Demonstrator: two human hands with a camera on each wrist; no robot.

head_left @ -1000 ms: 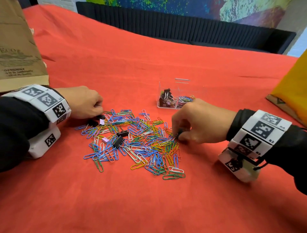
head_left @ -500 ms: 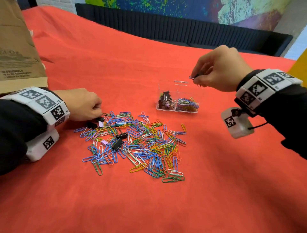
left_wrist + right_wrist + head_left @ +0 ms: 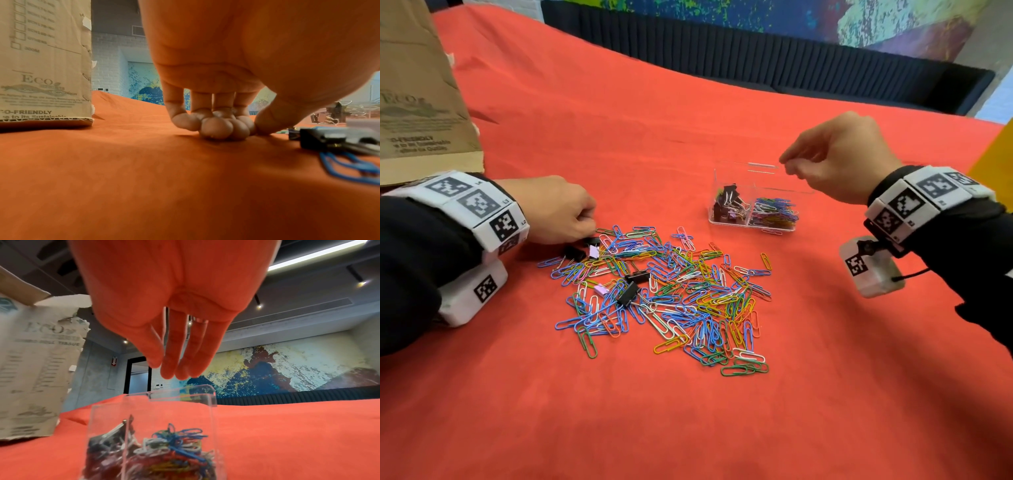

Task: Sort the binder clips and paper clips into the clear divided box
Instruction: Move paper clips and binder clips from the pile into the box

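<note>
A pile of coloured paper clips [image 3: 671,291] lies on the red cloth, with black binder clips [image 3: 628,294] and a pink one [image 3: 601,290] mixed in. Behind it stands the clear divided box [image 3: 753,224], lid up. Its left compartment holds binder clips [image 3: 729,205], its right one paper clips [image 3: 774,212]. My right hand [image 3: 789,164] hovers over the box's right side, fingers straight and empty [image 3: 176,371] above the box [image 3: 152,410]. My left hand [image 3: 589,226] rests curled on the cloth at the pile's left edge, beside a black binder clip [image 3: 320,139]; I see nothing in its fingers [image 3: 226,128].
A brown cardboard box [image 3: 417,85] stands at the far left, close behind my left wrist. A yellow object [image 3: 996,150] sits at the right edge. One paper clip [image 3: 772,232] lies on the cloth just in front of the clear box.
My right hand rose from the pile's right edge with clips pinched, moved over the box, and its fingers have since straightened, empty. The left hand has stayed put.
</note>
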